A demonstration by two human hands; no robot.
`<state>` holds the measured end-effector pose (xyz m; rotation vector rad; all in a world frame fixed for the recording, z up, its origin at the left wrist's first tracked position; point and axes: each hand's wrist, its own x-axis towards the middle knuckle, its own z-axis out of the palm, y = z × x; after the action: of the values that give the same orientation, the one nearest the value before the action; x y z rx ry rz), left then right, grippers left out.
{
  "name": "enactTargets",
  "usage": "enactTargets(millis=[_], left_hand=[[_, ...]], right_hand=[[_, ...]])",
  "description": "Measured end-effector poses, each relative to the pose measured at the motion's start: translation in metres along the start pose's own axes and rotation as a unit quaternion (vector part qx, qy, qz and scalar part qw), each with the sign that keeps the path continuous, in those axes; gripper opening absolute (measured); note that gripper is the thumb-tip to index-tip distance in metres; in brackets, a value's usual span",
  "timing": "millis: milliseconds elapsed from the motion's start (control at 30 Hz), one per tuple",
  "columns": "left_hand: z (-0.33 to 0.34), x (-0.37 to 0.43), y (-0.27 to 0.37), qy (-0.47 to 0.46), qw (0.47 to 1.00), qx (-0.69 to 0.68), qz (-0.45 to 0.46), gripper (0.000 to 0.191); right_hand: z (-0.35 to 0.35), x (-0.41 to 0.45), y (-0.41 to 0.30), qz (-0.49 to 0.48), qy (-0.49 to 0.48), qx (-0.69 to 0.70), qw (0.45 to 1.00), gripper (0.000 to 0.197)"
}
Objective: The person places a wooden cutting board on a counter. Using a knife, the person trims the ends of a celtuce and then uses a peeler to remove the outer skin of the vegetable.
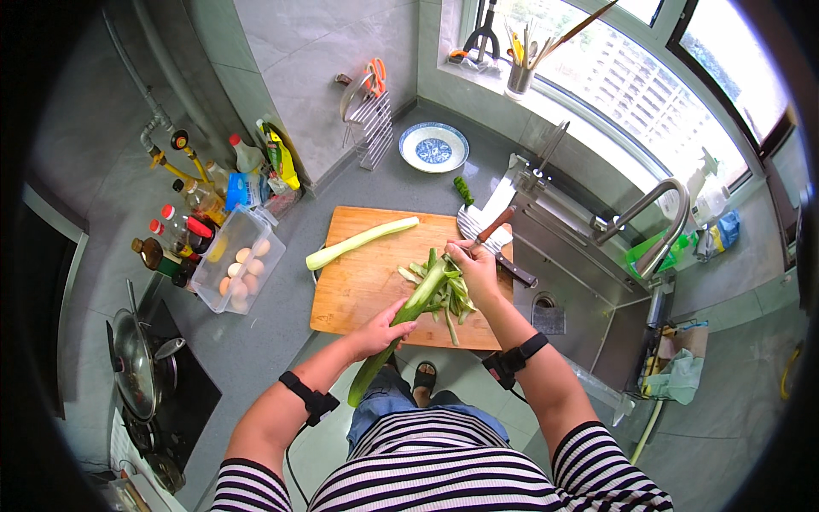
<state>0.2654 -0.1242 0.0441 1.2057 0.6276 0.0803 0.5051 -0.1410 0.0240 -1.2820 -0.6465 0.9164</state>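
Note:
My left hand (382,329) grips a long cucumber (409,312) around its middle, holding it slanted over the near edge of a wooden cutting board (358,294). The cucumber's far part shows pale peeled flesh, while its near end is still dark green. In my right hand (473,269) is a peeler with a brown wooden handle (496,225); its head is at the cucumber's far end, partly hidden by my fingers. Green peelings (455,299) lie heaped beneath. A peeled cucumber (361,243) rests at the board's far left. A cleaver (517,270) lies across the right edge.
Behind the board are a blue-and-white plate (434,148) and a short green vegetable piece (463,191). The sink (576,307) with its faucet (672,211) is at right. Leftward stand an egg box (221,281), several bottles and a lidded pan (135,365) on the stove.

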Motion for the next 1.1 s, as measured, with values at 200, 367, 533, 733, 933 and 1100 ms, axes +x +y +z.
enactTargets(millis=[200,367,533,733,933,1100], left_hand=[[-0.01,-0.005,-0.011,-0.003,1.0,-0.01,-0.013,0.061],[-0.011,0.0,-0.018,-0.013,0.999,-0.022,-0.027,0.064],[-0.013,-0.001,-0.024,-0.005,0.998,-0.035,-0.044,0.065],[-0.018,-0.011,-0.02,0.042,0.997,0.072,0.0,0.067],[-0.016,-0.007,-0.018,0.078,0.981,0.174,-0.045,0.064],[-0.015,0.001,-0.023,0.096,0.964,0.235,0.078,0.061]], right_hand=[[0.003,0.004,-0.002,0.114,0.061,0.046,0.99,0.014],[-0.006,0.01,0.022,0.081,0.066,0.035,0.994,0.011],[-0.007,0.013,0.027,0.076,0.119,-0.05,0.989,0.009],[-0.027,0.005,0.014,0.117,0.143,-0.013,0.983,0.012],[-0.015,-0.004,0.01,-0.006,0.033,0.022,0.999,0.02],[-0.006,-0.007,0.011,0.059,0.005,-0.07,0.996,0.02]])
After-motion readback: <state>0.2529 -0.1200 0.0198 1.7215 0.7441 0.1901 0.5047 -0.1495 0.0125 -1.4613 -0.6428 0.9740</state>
